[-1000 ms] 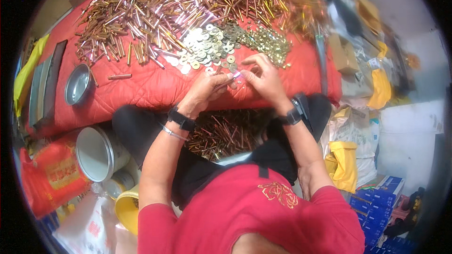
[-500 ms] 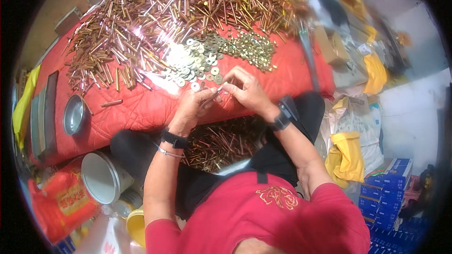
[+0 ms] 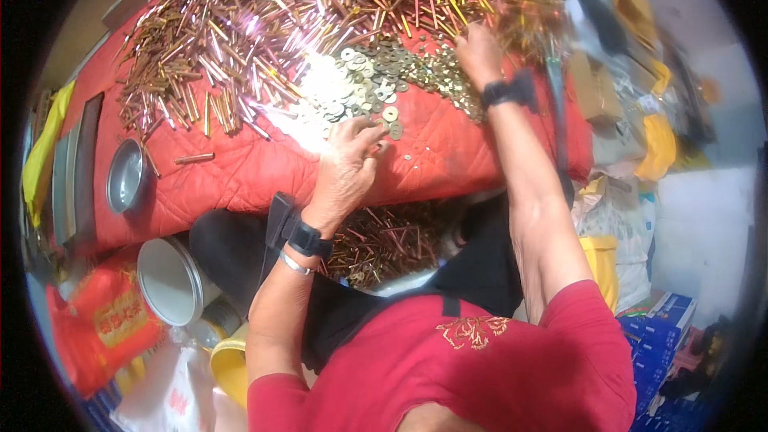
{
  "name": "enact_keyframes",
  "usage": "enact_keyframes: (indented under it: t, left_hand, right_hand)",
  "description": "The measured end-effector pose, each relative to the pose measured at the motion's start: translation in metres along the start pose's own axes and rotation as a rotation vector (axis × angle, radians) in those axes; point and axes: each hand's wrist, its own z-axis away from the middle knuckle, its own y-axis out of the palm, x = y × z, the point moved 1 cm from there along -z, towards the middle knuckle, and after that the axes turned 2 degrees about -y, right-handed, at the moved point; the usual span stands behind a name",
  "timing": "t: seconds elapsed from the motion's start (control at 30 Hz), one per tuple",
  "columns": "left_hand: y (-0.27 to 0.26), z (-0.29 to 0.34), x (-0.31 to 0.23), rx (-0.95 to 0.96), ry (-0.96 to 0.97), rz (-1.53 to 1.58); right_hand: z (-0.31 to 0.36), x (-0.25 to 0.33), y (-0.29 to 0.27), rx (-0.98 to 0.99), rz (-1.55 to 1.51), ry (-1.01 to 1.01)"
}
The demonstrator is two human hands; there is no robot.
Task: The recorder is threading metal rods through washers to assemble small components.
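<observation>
- L hand: at near edge of washer pile, back of hand up, fingers bent in; can't tell if anything's held. Few loose washers just beside fingertips.
- R hand: out at far R side, fingertips by near edge of rod pile, just past brass bits; grip blurred/hidden, can't tell if wide, narrow or holding.
- Vs 0.5 s ago: hands were tog. in front of washers, fingertips meeting; now well apart. R arm was bent, now stretched fwd; L hand stays close to washers.
- Washers mid-table on red quilted cloth, brass bits to their R, rods behind & to L.
- Tiny pale bits on cloth, btwn L hand & R forearm; hands no longer over that spot.
- Unchanged: metal bowl at L, single rod lying to its R.
- More rods below table edge, btwn the legs; same as prev.
</observation>
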Motion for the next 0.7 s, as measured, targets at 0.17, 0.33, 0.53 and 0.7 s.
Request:
enact_keyframes:
  t: [0.17,0.33,0.53,0.7]
  left_hand:
    - [0.018,0.002,0.002,0.087,0.159,-0.314]
    - [0.024,0.005,-0.005,0.208,0.258,-0.368]
    - [0.015,0.014,0.001,0.207,0.215,-0.284]
    - [0.017,0.012,0.005,0.183,0.143,0.049]
  right_hand:
    - [-0.012,0.000,0.002,-0.018,0.081,-0.150]
    - [0.012,0.024,-0.045,-0.160,0.129,-0.298]
    - [0.072,0.064,-0.124,-0.073,0.027,-0.440]
    - [0.103,0.084,-0.105,0.154,-0.414,-0.376]
